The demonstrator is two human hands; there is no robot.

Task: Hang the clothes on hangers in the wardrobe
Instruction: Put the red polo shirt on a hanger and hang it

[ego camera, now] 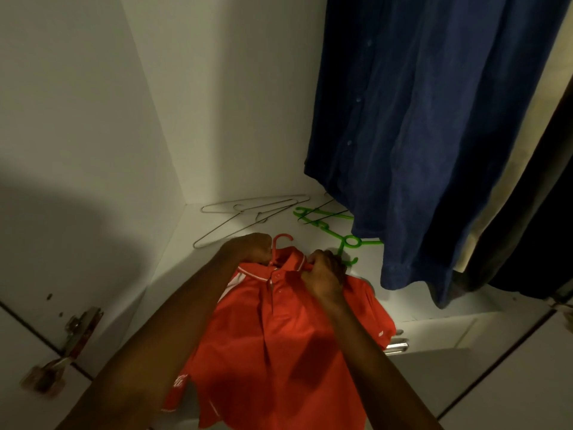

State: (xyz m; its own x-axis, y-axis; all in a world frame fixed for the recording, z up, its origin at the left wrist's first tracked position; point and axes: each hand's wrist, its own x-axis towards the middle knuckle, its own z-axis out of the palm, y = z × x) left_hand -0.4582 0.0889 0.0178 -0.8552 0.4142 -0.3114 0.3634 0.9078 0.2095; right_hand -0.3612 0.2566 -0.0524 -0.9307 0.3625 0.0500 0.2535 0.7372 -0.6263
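Blue cloth of one hanging shirt [418,144] is seen up past the right hand [325,271]. One red shirt [279,352] is gripped at the collar by both hands, left hand [248,248] too, its length running back toward the body. One red hanger [280,240] pokes out between them. Two wire hangers [248,215] and some green hangers [338,231] lie beyond.

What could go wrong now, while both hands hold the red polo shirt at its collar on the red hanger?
1. The left hand and right hand pinch only the collar of the red polo shirt; one shoulder may slip off the red hanger.
2. Lifted toward the rail, the shirt may brush the hanging blue shirt.
3. The green hangers and wire hangers lie close on the shelf; the fabric could snag and drag them.
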